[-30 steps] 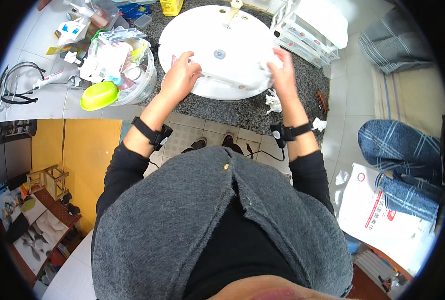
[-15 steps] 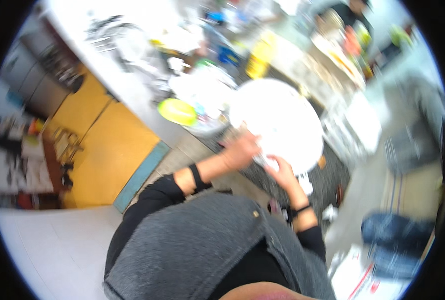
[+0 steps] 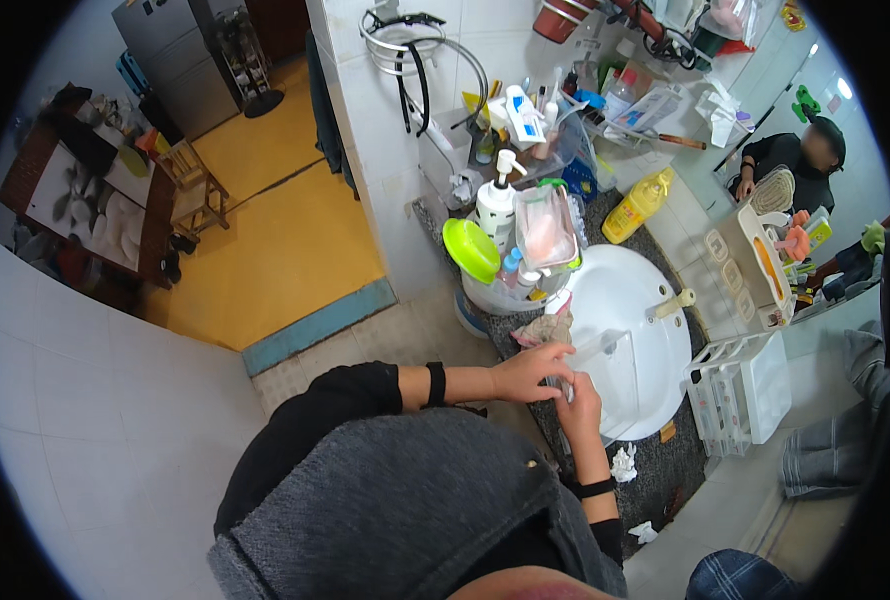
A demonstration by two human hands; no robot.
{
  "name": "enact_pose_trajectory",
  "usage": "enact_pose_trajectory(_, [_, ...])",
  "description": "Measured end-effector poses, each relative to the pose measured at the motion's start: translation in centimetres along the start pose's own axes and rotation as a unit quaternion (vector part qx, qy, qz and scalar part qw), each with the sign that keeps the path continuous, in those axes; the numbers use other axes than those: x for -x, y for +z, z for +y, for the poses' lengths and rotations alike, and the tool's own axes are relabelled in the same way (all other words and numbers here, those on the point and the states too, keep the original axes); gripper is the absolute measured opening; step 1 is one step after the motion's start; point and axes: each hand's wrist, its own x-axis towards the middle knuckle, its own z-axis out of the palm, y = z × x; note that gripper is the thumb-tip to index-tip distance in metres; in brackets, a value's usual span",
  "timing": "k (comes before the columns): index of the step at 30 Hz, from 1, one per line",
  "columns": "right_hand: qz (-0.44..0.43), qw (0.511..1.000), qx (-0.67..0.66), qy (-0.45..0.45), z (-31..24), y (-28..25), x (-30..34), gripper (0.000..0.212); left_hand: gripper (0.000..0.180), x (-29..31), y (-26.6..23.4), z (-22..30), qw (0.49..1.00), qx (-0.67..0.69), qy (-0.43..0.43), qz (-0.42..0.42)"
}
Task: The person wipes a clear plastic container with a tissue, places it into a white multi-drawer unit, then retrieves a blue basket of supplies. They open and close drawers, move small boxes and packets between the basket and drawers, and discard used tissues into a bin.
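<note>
My left hand (image 3: 527,372) and my right hand (image 3: 579,408) come together at the near left rim of the white washbasin (image 3: 675,370). Both sets of fingers are curled around the edge of a clear, thin-walled plastic piece (image 3: 620,375), which reaches out over the bowl; its full shape is hard to make out. Just beyond the left fingers, a crumpled pinkish-grey cloth (image 3: 545,328) lies on the counter by the basin. A beige tap (image 3: 673,304) stands at the basin's far right side.
A tub (image 3: 510,297) of bottles, a green bowl (image 3: 471,250) and a white pump bottle (image 3: 496,212) stand left of the basin. Behind it are a yellow bottle (image 3: 639,205) and a mirror. Right are a white drawer rack (image 3: 740,390) and crumpled tissue (image 3: 624,463) on the dark counter (image 3: 665,478).
The view has turned and sharpened from a blur. My hands have come closer together at the basin's near left rim, with the clear plastic piece now visible between them.
</note>
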Motion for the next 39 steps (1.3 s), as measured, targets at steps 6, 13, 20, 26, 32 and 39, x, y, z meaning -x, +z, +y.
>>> enact_pose_trajectory(6, [-0.029,0.998,0.040,-0.035,-1.4,0.5,-0.7,0.028,0.069,0.7,0.5,-2.3,0.935,0.236,-0.256,0.064])
enact_pose_trajectory(13, [-0.053,0.996,-0.039,-0.056,-1.9,1.4,1.0,0.036,0.059,0.2,2.3,-5.8,0.884,0.266,-0.380,-0.058])
enact_pose_trajectory(20, [0.081,0.946,-0.280,0.139,3.3,-5.9,1.6,0.049,0.060,-1.4,0.5,-2.8,0.773,0.463,-0.433,-0.012])
enact_pose_trajectory(26, [0.093,0.982,0.059,0.153,4.5,-3.8,3.5,0.047,0.062,-3.4,0.7,-1.2,0.788,0.455,-0.412,-0.048])
enact_pose_trajectory(32, [0.056,0.996,-0.064,0.040,2.3,-2.6,1.9,0.034,0.069,-3.4,2.5,-1.9,0.794,0.457,-0.401,-0.015])
enact_pose_trajectory(39, [0.083,0.979,0.054,0.179,3.5,-3.8,-1.0,0.031,0.074,-4.0,3.1,-0.2,0.750,0.477,-0.448,-0.099])
